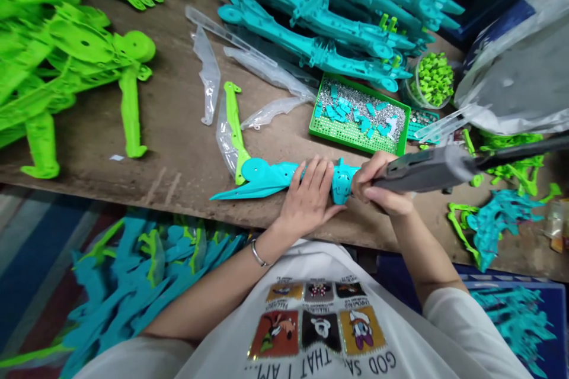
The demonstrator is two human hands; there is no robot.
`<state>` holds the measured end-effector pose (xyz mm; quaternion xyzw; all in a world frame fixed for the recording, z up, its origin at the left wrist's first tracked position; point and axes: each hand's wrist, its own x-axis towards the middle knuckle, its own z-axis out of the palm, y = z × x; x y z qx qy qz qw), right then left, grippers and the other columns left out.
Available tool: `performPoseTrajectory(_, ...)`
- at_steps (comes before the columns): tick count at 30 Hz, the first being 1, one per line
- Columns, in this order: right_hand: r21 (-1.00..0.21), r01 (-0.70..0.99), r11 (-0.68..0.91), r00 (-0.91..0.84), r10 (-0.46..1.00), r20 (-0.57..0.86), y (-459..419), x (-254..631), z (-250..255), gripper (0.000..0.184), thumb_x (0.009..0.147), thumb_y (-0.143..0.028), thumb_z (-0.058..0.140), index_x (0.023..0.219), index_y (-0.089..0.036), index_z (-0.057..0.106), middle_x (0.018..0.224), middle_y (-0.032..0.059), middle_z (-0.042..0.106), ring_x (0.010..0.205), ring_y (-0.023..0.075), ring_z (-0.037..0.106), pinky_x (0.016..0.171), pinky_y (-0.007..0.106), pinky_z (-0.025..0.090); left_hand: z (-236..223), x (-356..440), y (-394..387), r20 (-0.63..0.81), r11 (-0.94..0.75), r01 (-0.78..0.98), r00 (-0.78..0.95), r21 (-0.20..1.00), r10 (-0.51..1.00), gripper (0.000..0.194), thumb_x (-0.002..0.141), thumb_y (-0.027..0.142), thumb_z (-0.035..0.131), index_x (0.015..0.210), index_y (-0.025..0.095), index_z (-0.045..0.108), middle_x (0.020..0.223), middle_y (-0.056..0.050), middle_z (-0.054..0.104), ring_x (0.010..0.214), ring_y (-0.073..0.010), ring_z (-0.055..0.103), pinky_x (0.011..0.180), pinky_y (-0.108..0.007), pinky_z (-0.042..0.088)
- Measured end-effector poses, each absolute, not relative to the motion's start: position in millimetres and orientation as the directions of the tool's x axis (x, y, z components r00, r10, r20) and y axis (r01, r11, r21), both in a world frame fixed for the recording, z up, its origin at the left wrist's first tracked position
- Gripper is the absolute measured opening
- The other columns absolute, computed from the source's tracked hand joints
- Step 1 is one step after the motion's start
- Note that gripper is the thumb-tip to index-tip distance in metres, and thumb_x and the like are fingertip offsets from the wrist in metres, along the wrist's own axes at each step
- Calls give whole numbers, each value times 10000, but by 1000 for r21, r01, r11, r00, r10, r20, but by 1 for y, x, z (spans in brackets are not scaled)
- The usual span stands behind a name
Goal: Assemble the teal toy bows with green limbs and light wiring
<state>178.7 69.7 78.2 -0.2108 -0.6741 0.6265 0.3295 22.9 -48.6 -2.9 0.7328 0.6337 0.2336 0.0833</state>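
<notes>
A teal plastic toy-bow part (267, 180) lies along the front edge of the table. My left hand (309, 192) rests flat across it, fingers stretched out over its top and thumb apart. My right hand (382, 183) is wrapped around a grey electric screwdriver (422, 170) held over the part's right end. Its tip is hidden by my fingers. A lime-green limb piece (234, 130) stands out from the part's left end, with a clear plastic piece (226, 136) beside it. Just beyond my hands sits a green tray (360, 145) of screws and small teal pieces.
Teal bow parts (311, 41) are lined up at the back. Lime-green parts (66, 71) pile up on the left. A tub of small green pieces (433, 80) stands behind the tray. The screwdriver's black cord (524, 151) runs right. More teal parts (146, 272) lie below the table edge.
</notes>
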Motion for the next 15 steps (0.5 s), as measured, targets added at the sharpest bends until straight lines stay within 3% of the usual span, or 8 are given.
performPoseTrajectory(3,-920,-295,258,-447,814,371,96,159,89,226,836,-407,752,1003,-320,627,525,-96,539,412,147,493,462,318,462,0,23,-50,238,-183,880,83,439,968,992,948,650,575,1641,21,244,1665,-260,363,1587,-396,292,1309,-560,184)
performPoseTrajectory(6,-883,-229,411,-123,887,445,121,138,83,215,838,-410,744,972,-317,604,561,-87,529,462,159,519,520,338,479,2,19,-56,344,-205,866,42,455,938,1022,925,668,606,1646,43,241,1640,-261,406,1588,-392,295,1304,-548,212)
performPoseTrajectory(9,-903,-143,405,-61,907,416,140,127,64,290,825,-496,734,975,-311,568,566,-95,507,469,157,516,544,342,481,4,8,-68,425,-126,885,-86,447,901,947,923,645,629,1643,129,293,1600,-229,483,1575,-403,323,1298,-605,172)
performPoseTrajectory(15,-934,-59,354,-68,932,357,153,127,43,380,788,-571,717,970,-289,539,558,-99,514,466,139,527,553,326,481,4,-23,-80,387,92,893,-281,440,878,790,924,599,665,1571,201,449,1550,-201,553,1534,-451,375,1252,-710,100)
